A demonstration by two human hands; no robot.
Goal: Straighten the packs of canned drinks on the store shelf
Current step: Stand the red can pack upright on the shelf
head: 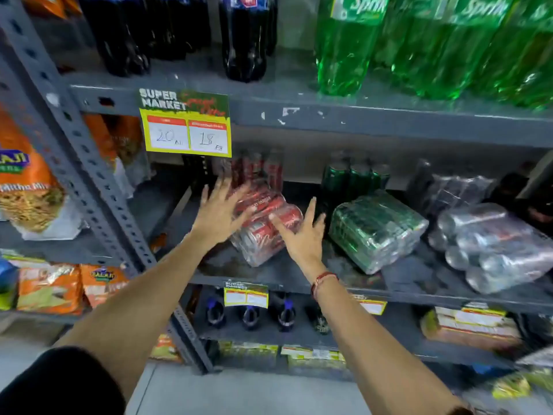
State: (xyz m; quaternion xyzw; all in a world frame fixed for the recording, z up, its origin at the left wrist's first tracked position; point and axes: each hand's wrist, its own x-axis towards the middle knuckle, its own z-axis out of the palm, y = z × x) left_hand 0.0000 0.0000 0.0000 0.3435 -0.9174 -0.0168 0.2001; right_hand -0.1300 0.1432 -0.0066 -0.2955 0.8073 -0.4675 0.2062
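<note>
Head view, middle tier of a grey metal shelf (299,277): a shrink-wrapped pack of red cans (266,226) lies on its side, skewed to the shelf edge, left of centre. Left hand (220,215) is spread wide, fingers (223,187) splayed, palm over the pack's upper left side; contact looks likely but motion blur prevents confirming it. Right hand (302,238) is also open, fingers apart, at the pack's lower right corner, index finger lying across the wrap. Neither hand is closed around anything. A red thread bracelet (323,280) sits on the right wrist. Just right of the red pack, a pack of green cans (378,229) lies tilted, and further right a pack of silver cans (490,247) lies angled near the shelf front. Upright red cans (263,169) and green cans (356,175) stand behind the packs. A yellow price tag (187,127) hangs from the tier above, which carries dark bottles (245,40) and green Sprite bottles (434,46). Orange snack bags (27,181) fill the neighbouring bay at left.
</note>
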